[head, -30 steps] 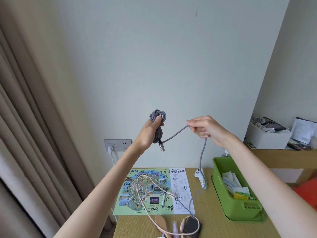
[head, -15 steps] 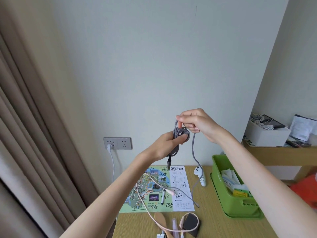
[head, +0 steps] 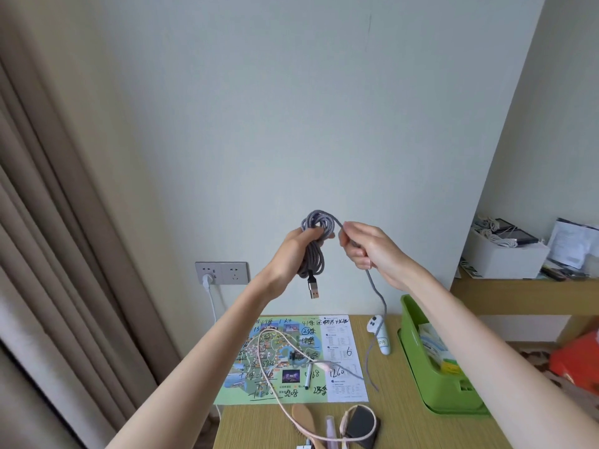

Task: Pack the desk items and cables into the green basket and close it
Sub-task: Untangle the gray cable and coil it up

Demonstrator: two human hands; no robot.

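Handwriting in black marker covered map sheet (head: 291, 358) on table (head: 398, 416): "1260" and "6" legible, rest unclear. White controller (head: 380, 335) bore small tag, unreadable. Left hand (head: 296, 251) clamped on coiled grey cable (head: 316, 246), USB plug hanging below. Right hand (head: 366, 247) pinched cable's loose run trailing to table. Green basket (head: 434, 377) stood open at right, contents partly hidden. Pink cable (head: 275, 384) cut off at bottom edge.

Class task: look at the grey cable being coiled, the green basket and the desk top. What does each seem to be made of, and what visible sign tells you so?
Grey cable: a braided fabric sleeve, judging by its speckled woven texture, with a metal-looking plug.
Green basket: probably moulded plastic; smooth, uniform colour, slotted wall.
Desk top: wood or a wood-look laminate; fine parallel grain lines, matte. Which one cannot be told.
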